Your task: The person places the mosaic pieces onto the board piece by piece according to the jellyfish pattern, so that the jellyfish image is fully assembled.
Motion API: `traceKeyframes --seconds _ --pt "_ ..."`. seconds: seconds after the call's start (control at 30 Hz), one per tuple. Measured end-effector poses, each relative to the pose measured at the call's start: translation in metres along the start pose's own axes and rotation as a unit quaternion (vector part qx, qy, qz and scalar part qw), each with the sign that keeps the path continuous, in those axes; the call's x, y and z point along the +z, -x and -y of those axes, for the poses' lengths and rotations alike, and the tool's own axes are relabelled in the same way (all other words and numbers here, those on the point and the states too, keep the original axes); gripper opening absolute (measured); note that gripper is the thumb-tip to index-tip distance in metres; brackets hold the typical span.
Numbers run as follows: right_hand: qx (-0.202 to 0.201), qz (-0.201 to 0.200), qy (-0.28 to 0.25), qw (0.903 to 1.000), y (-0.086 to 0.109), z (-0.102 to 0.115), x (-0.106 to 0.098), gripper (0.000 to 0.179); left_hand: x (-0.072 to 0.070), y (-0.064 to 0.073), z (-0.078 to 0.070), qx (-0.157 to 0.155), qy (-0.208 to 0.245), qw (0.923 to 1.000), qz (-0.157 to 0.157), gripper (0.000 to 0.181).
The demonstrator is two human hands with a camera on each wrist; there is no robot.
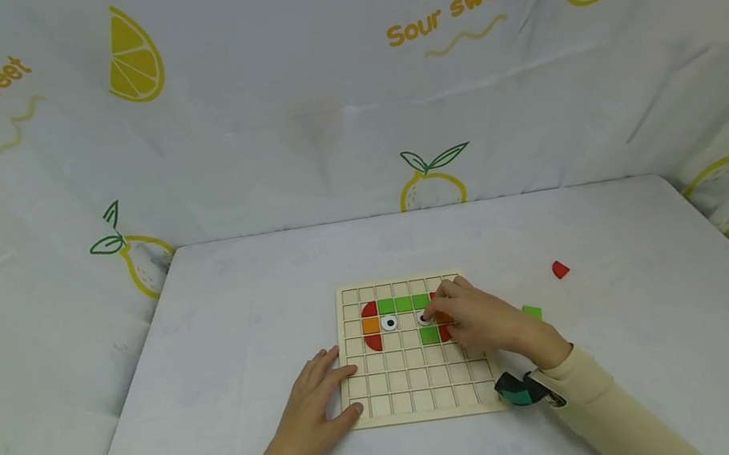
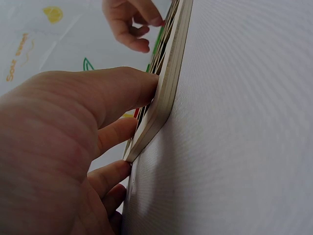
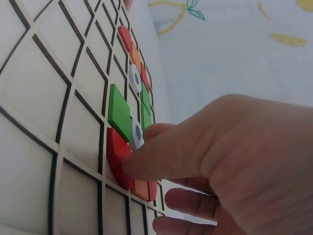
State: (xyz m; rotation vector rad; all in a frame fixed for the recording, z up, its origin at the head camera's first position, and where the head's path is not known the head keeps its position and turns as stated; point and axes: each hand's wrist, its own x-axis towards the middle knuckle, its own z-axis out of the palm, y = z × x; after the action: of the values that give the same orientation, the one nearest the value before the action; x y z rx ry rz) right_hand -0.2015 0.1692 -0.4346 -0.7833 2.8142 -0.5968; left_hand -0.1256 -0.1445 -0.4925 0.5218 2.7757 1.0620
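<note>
A pale wooden grid board (image 1: 404, 408) lies on the table, with coloured tiles set in its upper cells. My left hand (image 1: 309, 412) rests at its left edge, thumb and index fingertips on the border, other fingers spread beside it. My right hand (image 1: 486, 316) reaches over the right part of the tiles. Its index fingertip touches the right eye tile (image 1: 422, 319), while the thumb lies against a red rounded tile (image 3: 117, 156). A green square tile (image 3: 119, 110) sits close by. The left eye tile (image 1: 389, 323) stands beside an orange tile (image 1: 370, 326) between red corner tiles.
A loose red quarter-round tile (image 1: 560, 269) lies on the white table to the right of the board. Nearer, a green square (image 1: 531, 312) is partly hidden behind my right wrist. A white lemon-print cloth (image 1: 307, 107) hangs behind the table.
</note>
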Motion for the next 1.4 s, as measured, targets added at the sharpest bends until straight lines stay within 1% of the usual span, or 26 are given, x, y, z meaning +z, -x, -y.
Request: traceKeyframes --seconds 0.27,0.4,0.47,0.67,0.8,0.97,1.07,1.2,1.3,1.4 --pt "0.015 -0.008 0.017 0.9997 -0.001 -0.002 -0.003 0.027 0.001 -0.001 0.000 0.000 0.003 1.0000 -0.003 0.050" --pt "0.022 -0.017 0.001 0.9996 0.001 -0.005 -0.011 0.026 0.001 -0.001 0.000 0.000 0.004 1.0000 -0.002 0.050" --pt "0.033 -0.017 -0.011 0.9993 0.003 -0.007 -0.016 0.027 0.001 -0.001 0.000 0.000 0.004 1.0000 -0.001 0.050" --pt "0.067 -0.007 -0.030 0.9973 0.009 -0.016 -0.032 0.029 0.001 -0.001 -0.001 0.000 0.003 1.0000 -0.001 0.050" --pt "0.094 0.016 -0.022 0.9952 0.013 -0.025 -0.041 0.031 0.001 0.000 -0.001 0.001 0.001 1.0000 -0.003 0.049" --pt "0.146 0.055 0.010 0.9878 0.018 -0.032 -0.048 0.034 0.001 0.000 -0.001 -0.001 0.000 1.0000 0.000 0.050" --pt "0.179 0.070 0.030 0.9808 0.020 -0.035 -0.049 0.037 0.001 0.000 0.000 -0.003 0.003 1.0000 0.001 0.049" --pt "0.206 0.087 0.051 0.9734 0.021 -0.041 -0.047 0.041 0.001 0.001 0.000 -0.004 0.005 1.0000 0.001 0.049" --pt "0.217 0.090 0.051 0.9708 0.019 -0.046 -0.045 0.043 0.001 0.000 0.000 -0.002 0.002 1.0000 0.001 0.050" --pt "0.219 0.071 0.044 0.9721 0.015 -0.050 -0.041 0.039 0.000 0.000 0.000 0.000 -0.002 1.0000 0.001 0.050"
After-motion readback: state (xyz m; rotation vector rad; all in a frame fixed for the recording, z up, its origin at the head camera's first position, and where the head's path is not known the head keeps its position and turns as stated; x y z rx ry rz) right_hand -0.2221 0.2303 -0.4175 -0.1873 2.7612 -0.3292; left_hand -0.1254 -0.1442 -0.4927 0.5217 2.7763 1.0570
